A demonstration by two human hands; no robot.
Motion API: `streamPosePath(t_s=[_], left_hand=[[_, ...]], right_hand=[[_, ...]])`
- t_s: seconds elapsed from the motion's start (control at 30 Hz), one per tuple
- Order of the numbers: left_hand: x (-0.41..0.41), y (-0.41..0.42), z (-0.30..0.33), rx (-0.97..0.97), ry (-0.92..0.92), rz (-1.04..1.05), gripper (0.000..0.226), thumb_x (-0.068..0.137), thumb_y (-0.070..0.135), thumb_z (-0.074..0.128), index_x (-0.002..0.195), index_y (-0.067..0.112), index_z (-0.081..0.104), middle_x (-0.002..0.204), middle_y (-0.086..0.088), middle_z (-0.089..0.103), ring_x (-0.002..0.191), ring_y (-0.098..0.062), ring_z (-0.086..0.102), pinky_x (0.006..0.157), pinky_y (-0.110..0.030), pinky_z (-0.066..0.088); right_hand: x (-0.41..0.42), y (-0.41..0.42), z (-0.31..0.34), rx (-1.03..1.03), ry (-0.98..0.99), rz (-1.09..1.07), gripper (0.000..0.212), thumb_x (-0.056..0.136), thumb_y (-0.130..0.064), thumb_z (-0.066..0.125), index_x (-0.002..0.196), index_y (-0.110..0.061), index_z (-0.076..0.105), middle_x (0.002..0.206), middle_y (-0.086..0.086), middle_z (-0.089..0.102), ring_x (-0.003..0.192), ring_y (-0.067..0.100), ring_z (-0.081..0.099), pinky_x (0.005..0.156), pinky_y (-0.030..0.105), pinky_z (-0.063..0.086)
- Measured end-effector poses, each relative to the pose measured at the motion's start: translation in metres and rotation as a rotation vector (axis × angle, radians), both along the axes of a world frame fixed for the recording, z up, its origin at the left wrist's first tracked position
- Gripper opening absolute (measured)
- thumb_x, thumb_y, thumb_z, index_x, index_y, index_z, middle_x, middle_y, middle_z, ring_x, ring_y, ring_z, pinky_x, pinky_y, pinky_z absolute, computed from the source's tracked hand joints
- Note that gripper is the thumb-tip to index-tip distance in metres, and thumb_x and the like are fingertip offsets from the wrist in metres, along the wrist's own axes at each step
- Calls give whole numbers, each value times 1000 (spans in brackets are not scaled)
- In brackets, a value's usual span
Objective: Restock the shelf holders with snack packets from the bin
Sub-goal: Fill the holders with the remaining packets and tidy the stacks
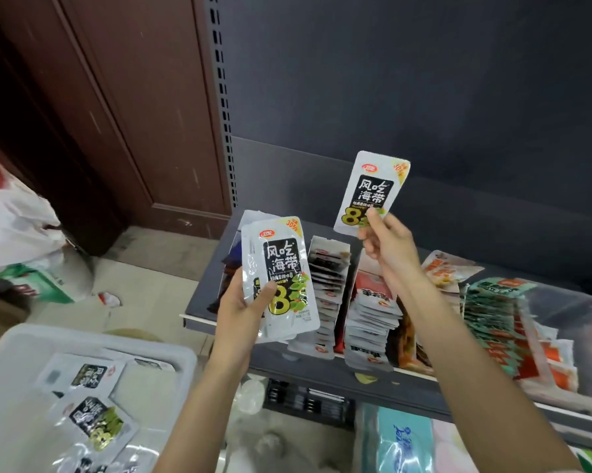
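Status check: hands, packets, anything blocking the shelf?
Left hand grips a packet stack. Right hand pinches a single packet above the shelf rows. Bin still stocked. Nothing blocking.

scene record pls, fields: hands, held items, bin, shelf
left hand: grips a stack of packets, upright, print facing camera
right hand: pinches a single packet by its lower edge, raised above the shelf
bin: white, lower left, same packets lying loose inside
shelf: dark, rows of snack packets standing in holders
task state: single packet not yet placed in a holder
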State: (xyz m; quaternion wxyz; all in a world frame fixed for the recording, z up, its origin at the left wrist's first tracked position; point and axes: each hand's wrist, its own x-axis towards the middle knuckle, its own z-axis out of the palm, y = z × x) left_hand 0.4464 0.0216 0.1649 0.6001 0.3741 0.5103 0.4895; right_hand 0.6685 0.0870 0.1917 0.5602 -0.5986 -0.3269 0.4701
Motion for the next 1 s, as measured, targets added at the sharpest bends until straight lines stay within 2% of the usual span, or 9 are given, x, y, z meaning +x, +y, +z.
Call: streamPosePath(t_s=[0.2, 0.37, 0.4, 0.47, 0.53, 0.63, 0.73, 0.87, 1.0], left_hand=[[-2, 9, -2, -9, 1, -12, 36, 91, 12, 59, 125, 22, 54, 111, 5, 70, 93, -10, 69, 67, -19, 55], [0, 16, -2, -9, 18, -26, 38, 91, 12, 59, 127, 22, 53, 113, 5, 69, 93, -8, 69, 63, -15, 53], [1, 18, -2, -11, 25, -30, 40, 91, 12, 59, 129, 23, 52, 114, 5, 68, 93, -8, 69, 62, -15, 52], [4, 23, 0, -4, 46, -36, 40, 91, 12, 59, 129, 25, 51, 114, 6, 67, 89, -4, 69, 59, -14, 52], [6, 26, 3, 17, 61, -26, 36, 92, 12, 59, 122, 31, 52, 110, 10, 67, 86, -1, 69, 58, -14, 52], [6, 30, 6, 44, 73, 1, 32, 93, 11, 58, 115, 34, 53, 107, 13, 68, 88, -3, 68, 61, -15, 53], [3, 31, 6, 34, 65, 15, 31, 93, 12, 58, 111, 37, 53, 108, 13, 67, 92, -4, 67, 60, -13, 52], [1, 32, 4, 25, 61, 10, 31, 93, 10, 57, 115, 32, 54, 110, 11, 67, 95, -6, 66, 61, -14, 52], [3, 35, 0, 28, 100, -2, 32, 93, 10, 58, 117, 30, 53, 108, 12, 67, 90, -2, 67, 61, -12, 52]], right_hand=[[-10, 7, -20, -86, -72, 200, 16, 99, -23, 49, 90, -15, 60, 58, -2, 52, 39, 4, 35, 36, 14, 23], [0, 6, -25, -226, -437, 381, 15, 97, -25, 53, 105, -22, 66, 56, 4, 48, 36, 3, 35, 38, 14, 27], [1, 6, -24, -220, -570, 417, 16, 96, -27, 55, 106, -25, 67, 59, 4, 55, 41, 3, 44, 44, 15, 34], [4, 9, -24, -165, -783, 446, 21, 95, -30, 56, 109, -24, 70, 87, 2, 72, 74, 7, 64, 65, 21, 44], [4, 13, -21, -134, -948, 446, 24, 95, -33, 55, 112, -24, 70, 111, -6, 70, 100, 11, 63, 76, 22, 42], [7, 20, -19, -84, -1232, 455, 21, 94, -33, 56, 106, -28, 72, 100, -2, 65, 94, 17, 60, 78, 27, 40], [7, 23, -21, 37, -1272, 426, 15, 91, -23, 63, 97, -19, 75, 93, 1, 66, 84, 18, 59, 81, 34, 45], [7, 19, -25, 80, -1191, 327, 12, 87, -18, 67, 81, -14, 75, 81, 0, 72, 72, 17, 62, 71, 32, 49], [11, 16, -35, -71, -1238, 375, 14, 89, -18, 64, 98, -13, 74, 92, 5, 73, 80, 20, 65, 74, 29, 50]])
